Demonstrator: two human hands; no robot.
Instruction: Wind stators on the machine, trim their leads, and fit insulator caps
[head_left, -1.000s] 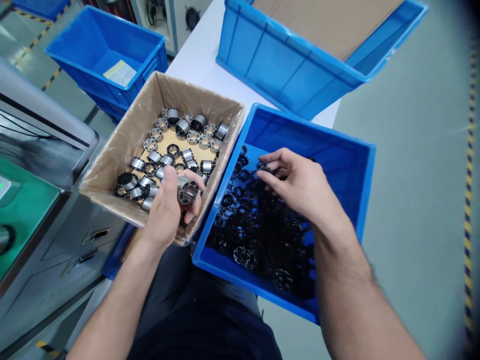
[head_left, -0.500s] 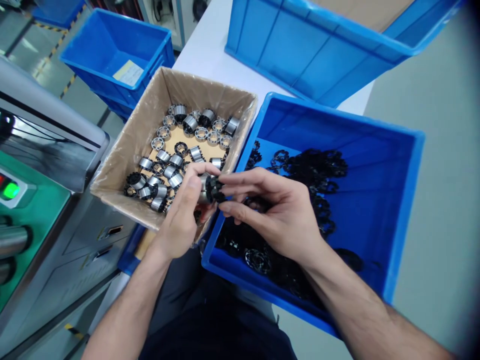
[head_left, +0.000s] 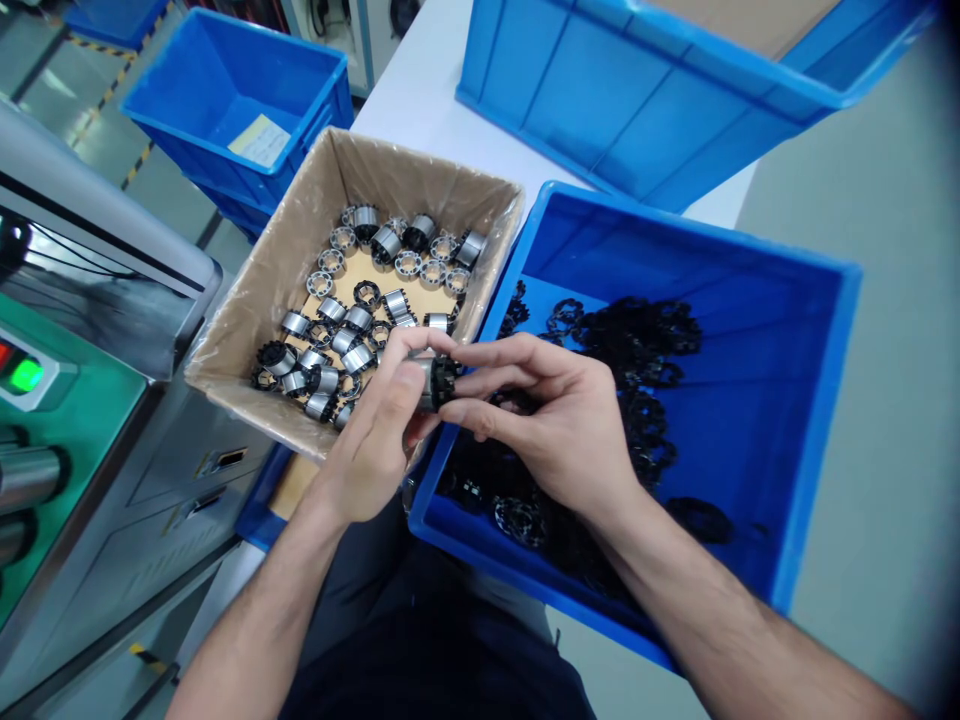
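My left hand [head_left: 371,440] is closed around a silver ring-shaped metal core [head_left: 427,386], like a motor stator, above the edge between a carton and a blue bin. On the core's right end sits a black toothed plastic ring [head_left: 446,380]. The fingertips and thumb of my right hand [head_left: 566,425] pinch this black ring from the right. Below left, the plastic-lined carton [head_left: 247,335] holds several metal cores [head_left: 358,318], some with black rings on them. Under my right hand, the blue bin [head_left: 814,420] contains a pile of loose black plastic rings [head_left: 645,335].
A larger blue crate [head_left: 570,85] stands on the white table [head_left: 416,80] behind. Farther left is another blue crate [head_left: 191,85] with a paper note [head_left: 260,140] inside. A machine with a green top [head_left: 90,400] and a lit green button [head_left: 27,375] stands at the left.
The core has turned slightly in my hands, and the black ring appears closer against its end. Both hands stay together over the same spot; the whole view has shifted slightly.
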